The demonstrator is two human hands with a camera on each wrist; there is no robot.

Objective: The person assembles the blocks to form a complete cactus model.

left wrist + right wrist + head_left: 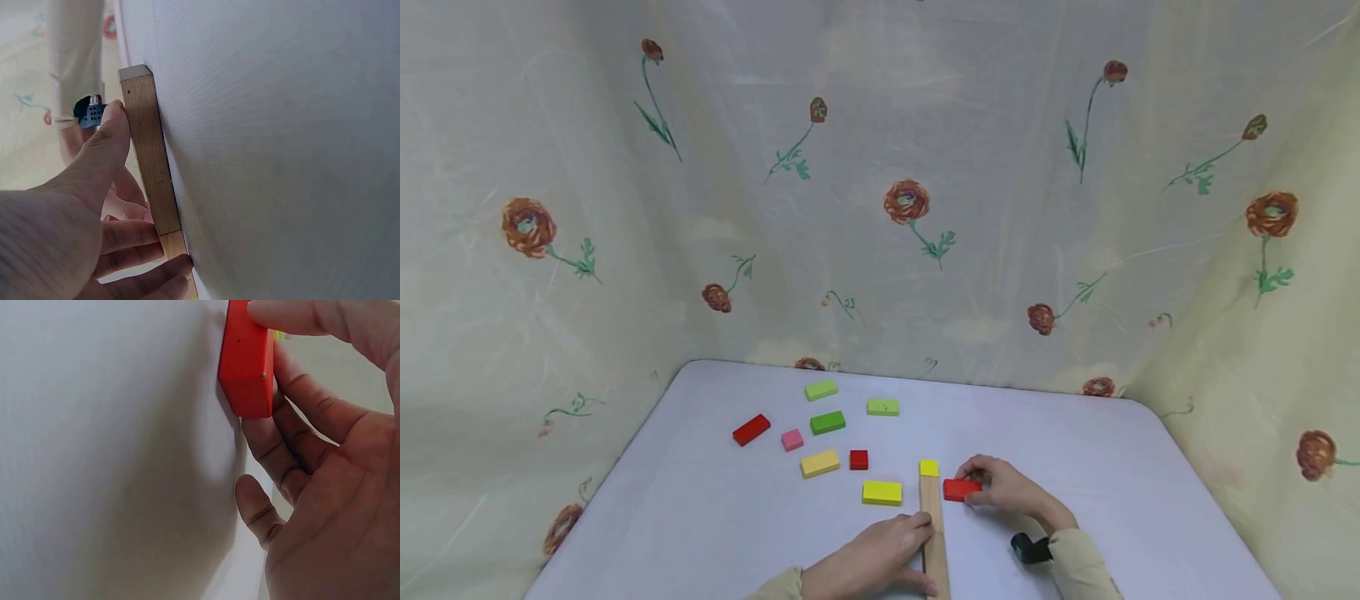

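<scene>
Two plain wooden blocks lie end to end, a far one (930, 497) and a near one (147, 150). A small yellow block (928, 468) caps the far end of this row. My left hand (880, 550) rests along the row's left side, thumb near its near end and fingertips by the seam. To the right of the yellow block, my right hand (1003, 487) pinches a red block (247, 356) between thumb and fingers, close to the table. A narrow gap separates this red block from the row.
Left of the row lie a yellow block (882, 493), a small red block (859, 460) and a pale orange block (820, 464). Farther back are a pink block (792, 440), a long red block (751, 430) and several green blocks (827, 422). A flowered curtain (865, 250) surrounds the white table (700, 517).
</scene>
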